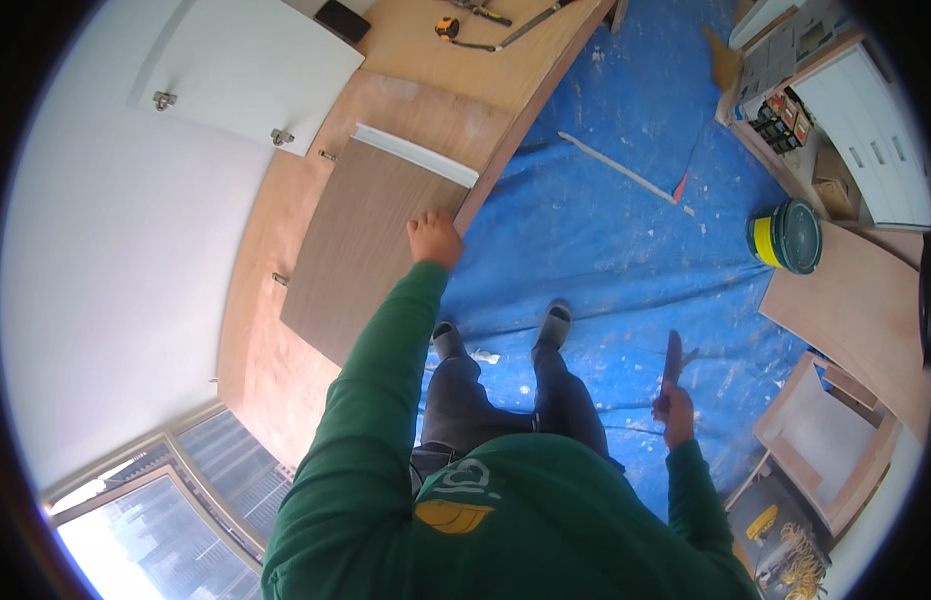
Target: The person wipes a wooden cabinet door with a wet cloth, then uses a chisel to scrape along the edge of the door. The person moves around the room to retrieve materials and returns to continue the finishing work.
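My left hand (435,240) is closed over the right edge of a brown wood-grain panel (360,230), which lies on the plywood bench to my left. Along the panel's far end runs a white strip (415,155). Low on the right, away from the bench, my right hand (673,412) grips a narrow dark reddish tool (673,358). It points away from me, with a thinner prong beside it; blur hides its exact kind.
A tape measure (447,28) and other tools lie on the far bench. A white door with hinges (245,70) is at left. Blue sheeting (635,240) covers the floor, with a metal strip (625,170) on it. A lidded bucket (785,237) and a wooden frame (830,440) stand right.
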